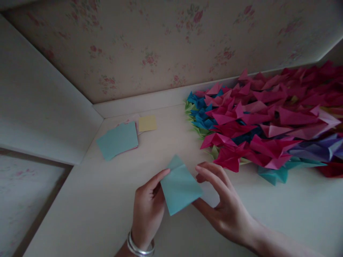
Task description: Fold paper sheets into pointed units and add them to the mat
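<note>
A light teal sheet of origami paper (181, 187), partly folded, is held just above the white tabletop. My left hand (150, 205) pinches its left edge, thumb on top and the other fingers hidden beneath. On the paper's right side is my right hand (221, 200), its fingers curved and spread. Its thumb reaches under the right corner and its index finger stays off the paper. Whether the thumb touches the paper I cannot tell.
A stack of teal paper (119, 140) lies at the left rear, with a yellow square of paper (147, 123) beside it. Many folded paper cranes (257, 121), mostly pink, cover the right rear. Floral wallpaper (160, 46) backs the table (102, 200), and a white panel (45, 85) stands at left.
</note>
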{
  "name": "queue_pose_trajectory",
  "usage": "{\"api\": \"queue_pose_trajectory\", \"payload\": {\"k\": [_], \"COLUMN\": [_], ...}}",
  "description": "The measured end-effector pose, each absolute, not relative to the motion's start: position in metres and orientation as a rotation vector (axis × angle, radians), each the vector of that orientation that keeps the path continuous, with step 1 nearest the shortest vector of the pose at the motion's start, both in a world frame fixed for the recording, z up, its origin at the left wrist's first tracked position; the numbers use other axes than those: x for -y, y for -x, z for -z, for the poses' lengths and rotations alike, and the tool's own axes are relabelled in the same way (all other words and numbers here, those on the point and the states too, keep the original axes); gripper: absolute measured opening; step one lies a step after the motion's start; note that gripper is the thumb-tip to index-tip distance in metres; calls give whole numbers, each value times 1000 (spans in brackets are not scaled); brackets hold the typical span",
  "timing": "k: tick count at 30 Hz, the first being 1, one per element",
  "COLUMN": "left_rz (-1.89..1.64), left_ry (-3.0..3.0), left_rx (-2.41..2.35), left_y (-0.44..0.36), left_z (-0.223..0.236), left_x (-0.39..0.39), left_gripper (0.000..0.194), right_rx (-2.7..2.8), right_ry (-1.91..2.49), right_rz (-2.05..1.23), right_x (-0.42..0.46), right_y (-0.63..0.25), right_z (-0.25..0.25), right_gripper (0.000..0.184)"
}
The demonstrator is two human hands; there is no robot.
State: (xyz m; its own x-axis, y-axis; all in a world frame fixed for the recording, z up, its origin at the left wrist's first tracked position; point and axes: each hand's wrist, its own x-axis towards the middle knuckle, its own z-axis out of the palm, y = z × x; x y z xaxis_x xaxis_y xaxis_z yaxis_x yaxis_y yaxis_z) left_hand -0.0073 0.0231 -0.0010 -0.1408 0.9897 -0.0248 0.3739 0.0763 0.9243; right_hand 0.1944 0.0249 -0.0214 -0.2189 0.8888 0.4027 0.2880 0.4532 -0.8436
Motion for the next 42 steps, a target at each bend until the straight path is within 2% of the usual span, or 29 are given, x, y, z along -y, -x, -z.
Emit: {"api": "queue_pose_trajectory", "payload": {"k": [3,7,12,15,19,23,28,34,42], "left_rz": [-1035,-1057,-1117,-1088,-1138,-1195,-1249,-1197,-1166], "left_ry": [-1391,-1317,-1259,-1414,-1748,-1843,-1773,-1561,-1491], "left_rx": [-1580,-1535,-1363,-1369,-1364,-1403,-1443,-1541,-1541], "left_y": [7,5,4,3,2,0,-2,-5,-7], "left_z": [2,1,0,0,-1,-1,-2,-8,-8], "left_x": [-21,-17,-13,-10,-9,-11,-10,-10,-12], "left_gripper": [34,33,28,30,27,25,21,13,11], "right_rx": [1853,1898,1818,1674,1537,1470,1396,1459,1446], "right_ry": [925,909,938,1046,1160,1193,1170,1116,1209], "right_rz": [-686,-637,-719,-821,-940,-1047,-1096,-1050,-1084], "right_x": [-23,-23,-28,-31,-33,-31,-29,-30,-27], "right_y": [-194,-195,-197,-197,-197,-197,-195,-193,-190], "right_z": [22,23,21,18,15,13,15,12,14], "right_gripper": [56,37,21,12,15,20,15,17,21]}}
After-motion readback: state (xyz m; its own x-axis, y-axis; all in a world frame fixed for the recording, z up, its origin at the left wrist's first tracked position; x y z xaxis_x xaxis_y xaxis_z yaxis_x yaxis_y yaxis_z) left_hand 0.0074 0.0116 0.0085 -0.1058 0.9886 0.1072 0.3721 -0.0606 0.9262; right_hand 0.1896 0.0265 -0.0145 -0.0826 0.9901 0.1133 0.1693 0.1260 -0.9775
